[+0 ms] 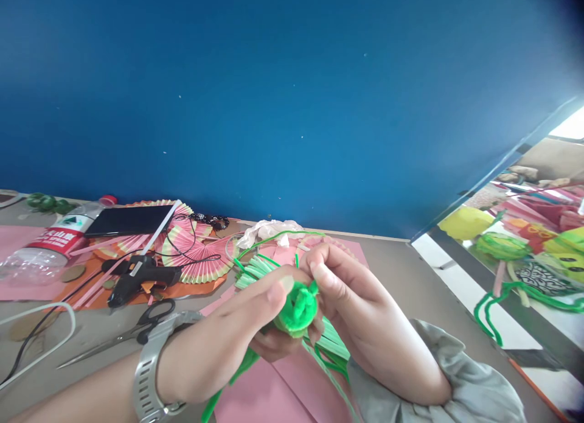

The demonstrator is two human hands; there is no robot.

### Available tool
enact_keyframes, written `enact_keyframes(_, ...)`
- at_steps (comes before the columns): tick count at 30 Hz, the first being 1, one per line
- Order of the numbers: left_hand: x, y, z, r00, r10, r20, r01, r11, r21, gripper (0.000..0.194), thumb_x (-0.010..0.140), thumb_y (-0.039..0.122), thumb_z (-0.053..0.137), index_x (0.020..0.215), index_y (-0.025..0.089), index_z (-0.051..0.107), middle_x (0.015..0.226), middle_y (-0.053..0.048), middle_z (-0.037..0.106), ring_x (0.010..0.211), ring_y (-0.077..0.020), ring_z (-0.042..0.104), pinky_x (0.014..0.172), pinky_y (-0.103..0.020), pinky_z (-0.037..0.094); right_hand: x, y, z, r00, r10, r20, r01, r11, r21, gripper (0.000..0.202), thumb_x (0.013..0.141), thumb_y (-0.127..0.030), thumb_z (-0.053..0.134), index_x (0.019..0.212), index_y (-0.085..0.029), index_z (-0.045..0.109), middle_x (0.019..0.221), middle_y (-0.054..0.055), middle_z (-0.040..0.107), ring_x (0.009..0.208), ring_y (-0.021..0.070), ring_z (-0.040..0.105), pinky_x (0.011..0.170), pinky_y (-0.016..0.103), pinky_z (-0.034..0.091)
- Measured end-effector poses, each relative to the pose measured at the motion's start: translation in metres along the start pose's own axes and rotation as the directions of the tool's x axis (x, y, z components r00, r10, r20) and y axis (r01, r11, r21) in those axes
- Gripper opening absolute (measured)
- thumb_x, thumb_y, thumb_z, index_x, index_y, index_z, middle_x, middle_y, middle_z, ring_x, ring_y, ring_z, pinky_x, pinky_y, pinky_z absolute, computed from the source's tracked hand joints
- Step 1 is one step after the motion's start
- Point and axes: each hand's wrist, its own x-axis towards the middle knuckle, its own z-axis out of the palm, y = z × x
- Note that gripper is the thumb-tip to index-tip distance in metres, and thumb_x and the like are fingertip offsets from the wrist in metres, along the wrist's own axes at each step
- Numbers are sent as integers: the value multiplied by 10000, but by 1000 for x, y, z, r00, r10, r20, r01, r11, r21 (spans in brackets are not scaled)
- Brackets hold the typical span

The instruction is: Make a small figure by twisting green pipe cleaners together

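Note:
A fuzzy green coil (297, 310), round like a small rolled bundle, is between my two hands near the middle of the view. My left hand (246, 319), with a watch on its wrist, is wrapped round the coil's left side, the thumb on top. At its upper right, my right hand (351, 301) pinches a short green end of the coil between thumb and fingertips. Pale green stems (335, 341) lie beneath my hands, over pink paper (274, 392). A longer green strand arches behind my fingers.
On the left lie a black glue gun (141, 277), scissors (123, 336), a plastic bottle (57, 240), a dark phone (130, 220), cables and folded paper fans (201, 252). A blue panel (292, 106) stands behind. Craft pieces and green yarn (502, 246) are at right.

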Motion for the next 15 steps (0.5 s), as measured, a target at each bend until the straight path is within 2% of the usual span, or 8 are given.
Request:
enact_keyframes(2,1,1,2,989,-75,126,95,983,-160,364,905,482,332,1108,244,519,676,24,317,534,-107,225,483,-239,196,-1,-1,1,1000,10,-12,-10,1000,22,204,912,-339,468,758,-210,434,572,-72,441,464,70,425,445,183,368)
enact_keyframes(3,1,1,2,982,-102,161,132,973,-190,352,902,483,350,1125,258,502,685,27,302,547,-108,212,494,-243,186,-1,-2,1,1000,1,-19,-1,1000,18,204,911,-336,472,756,-209,436,570,-74,432,461,66,417,441,176,362)
enact_keyframes(9,2,-1,3,986,-35,161,63,984,-167,285,935,407,337,1106,267,517,665,40,308,538,-97,233,492,-243,203,-2,-5,-2,998,-50,26,52,994,-93,186,899,-318,507,772,-193,450,596,-68,469,493,57,457,492,172,410)
enact_keyframes(15,2,-2,5,988,-64,142,97,966,-241,268,925,418,358,1048,245,523,660,45,288,525,-90,214,479,-245,167,-3,-3,-3,999,-29,25,31,996,-86,212,894,-353,504,769,-195,440,566,-72,477,471,57,451,463,172,407)
